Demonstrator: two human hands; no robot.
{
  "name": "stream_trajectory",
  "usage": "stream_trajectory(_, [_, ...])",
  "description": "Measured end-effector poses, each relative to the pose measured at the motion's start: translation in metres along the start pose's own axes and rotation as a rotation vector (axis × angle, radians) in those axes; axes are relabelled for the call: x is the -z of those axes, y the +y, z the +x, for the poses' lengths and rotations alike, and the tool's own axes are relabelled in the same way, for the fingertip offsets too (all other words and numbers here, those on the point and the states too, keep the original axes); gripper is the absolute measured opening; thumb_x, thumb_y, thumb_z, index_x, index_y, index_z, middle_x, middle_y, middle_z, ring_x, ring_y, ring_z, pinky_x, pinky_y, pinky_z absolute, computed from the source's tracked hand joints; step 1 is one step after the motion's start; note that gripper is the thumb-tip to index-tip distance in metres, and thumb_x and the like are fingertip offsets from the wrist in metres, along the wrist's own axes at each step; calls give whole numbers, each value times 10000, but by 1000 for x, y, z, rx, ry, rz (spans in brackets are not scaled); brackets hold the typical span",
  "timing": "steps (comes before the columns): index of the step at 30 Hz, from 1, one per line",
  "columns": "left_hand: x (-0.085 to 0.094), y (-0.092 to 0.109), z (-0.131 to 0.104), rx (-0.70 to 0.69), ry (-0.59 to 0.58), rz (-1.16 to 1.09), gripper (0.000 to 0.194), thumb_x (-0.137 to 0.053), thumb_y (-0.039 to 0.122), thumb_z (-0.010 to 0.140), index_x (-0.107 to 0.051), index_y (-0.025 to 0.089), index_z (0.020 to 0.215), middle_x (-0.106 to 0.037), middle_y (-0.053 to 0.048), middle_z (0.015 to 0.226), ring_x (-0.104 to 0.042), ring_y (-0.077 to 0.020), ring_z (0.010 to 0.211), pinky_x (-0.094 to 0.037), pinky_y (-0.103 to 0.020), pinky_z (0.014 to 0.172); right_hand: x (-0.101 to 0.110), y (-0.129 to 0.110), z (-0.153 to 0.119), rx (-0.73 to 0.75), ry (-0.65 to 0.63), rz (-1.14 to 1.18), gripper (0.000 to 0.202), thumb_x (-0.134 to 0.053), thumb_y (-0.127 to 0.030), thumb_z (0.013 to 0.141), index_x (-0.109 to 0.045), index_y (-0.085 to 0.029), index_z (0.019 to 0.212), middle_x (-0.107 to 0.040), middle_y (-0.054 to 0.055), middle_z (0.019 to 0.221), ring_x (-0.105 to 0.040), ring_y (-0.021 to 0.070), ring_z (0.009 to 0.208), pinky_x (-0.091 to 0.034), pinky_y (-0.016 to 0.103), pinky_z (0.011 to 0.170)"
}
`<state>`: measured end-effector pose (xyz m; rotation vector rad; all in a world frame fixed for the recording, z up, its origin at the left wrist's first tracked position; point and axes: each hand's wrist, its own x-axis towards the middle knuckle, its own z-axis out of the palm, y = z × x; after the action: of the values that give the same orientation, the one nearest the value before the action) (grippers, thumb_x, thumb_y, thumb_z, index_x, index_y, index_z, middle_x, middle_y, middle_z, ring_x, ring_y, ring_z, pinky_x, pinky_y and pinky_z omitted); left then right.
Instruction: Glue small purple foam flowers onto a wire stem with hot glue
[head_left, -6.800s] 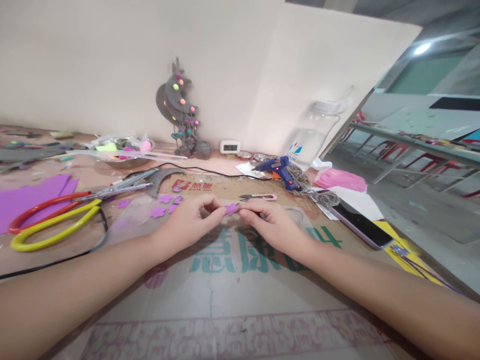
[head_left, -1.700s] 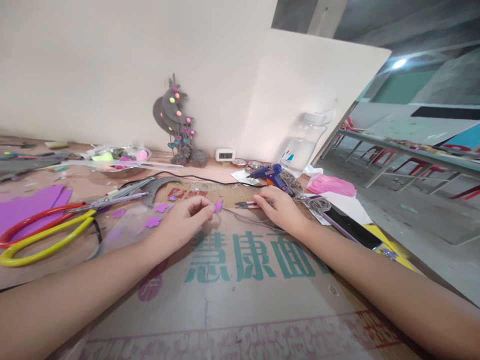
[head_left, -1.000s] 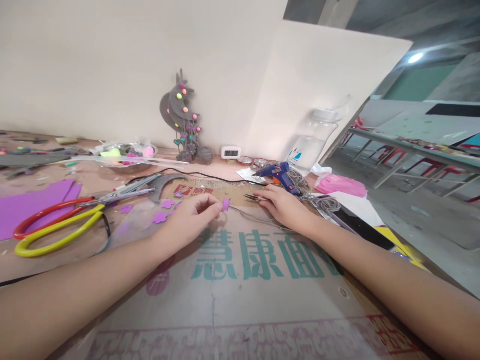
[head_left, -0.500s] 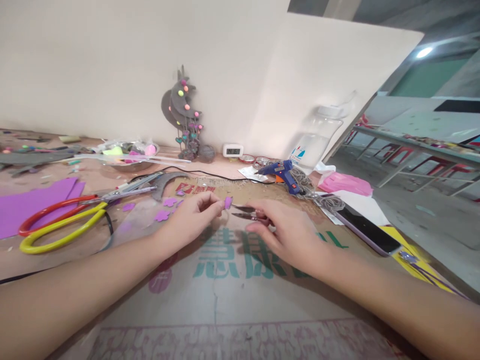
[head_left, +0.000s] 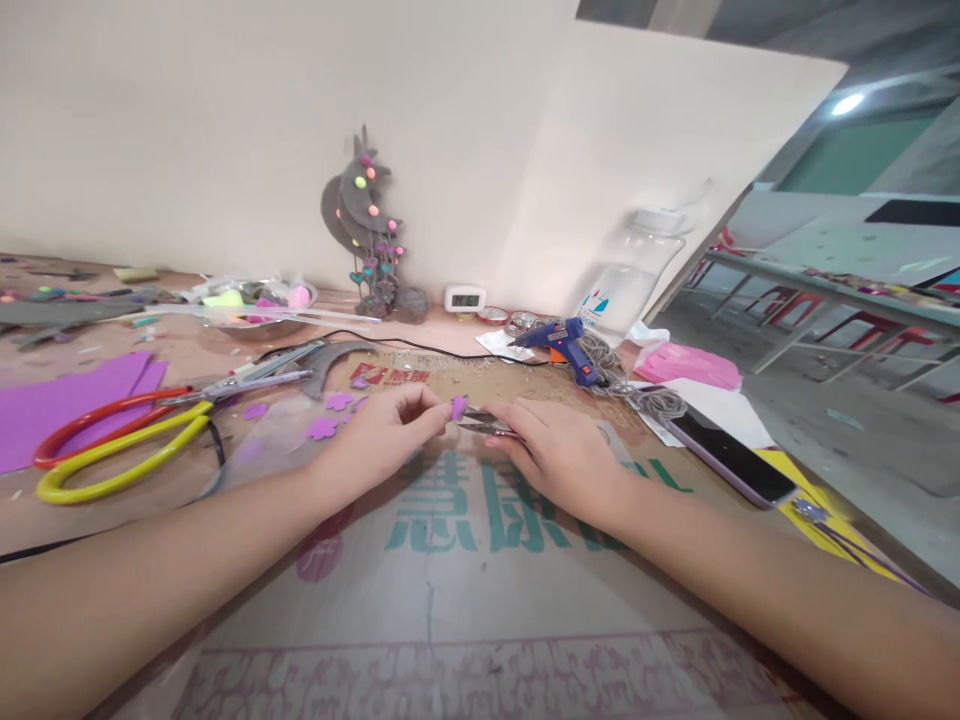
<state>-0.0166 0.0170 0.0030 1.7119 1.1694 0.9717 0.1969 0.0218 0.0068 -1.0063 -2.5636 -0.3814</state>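
A small purple piece of felt or foam [head_left: 458, 407] is pinched between the thumb and fingertips of my left hand [head_left: 401, 430]. My right hand [head_left: 555, 450] is closed around small metal scissors [head_left: 480, 423], whose blades point left and reach the edge of the purple piece. My fingers hide most of the handles. Purple flower cutouts [head_left: 324, 428] lie just left of my left hand. Below both hands is a printed cardboard sheet [head_left: 465, 600].
Large scissors with red and yellow handles [head_left: 124, 470] lie at left by purple sheets [head_left: 67, 410]. Behind stand a grey moon ornament [head_left: 360, 220], a small clock [head_left: 465, 299] and a bottle [head_left: 634, 270]. A blue glue gun [head_left: 562, 348] and a phone [head_left: 731, 455] are at right.
My right hand has moved slightly left, bringing the scissors to the purple piece. The blades have come closer together. My left hand keeps its pinch.
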Motion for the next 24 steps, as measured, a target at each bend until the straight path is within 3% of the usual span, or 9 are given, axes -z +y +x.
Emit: stream_trajectory(24, [-1, 2, 0, 1, -14, 65, 276, -479, 405, 829, -526, 176, 683, -567, 11, 638, -528, -126, 607, -397, -245, 588, 0, -1, -1, 3, -2, 25, 301, -383, -352, 926, -553, -140, 1055, -623, 66, 791, -580, 181, 737, -428, 283, 641])
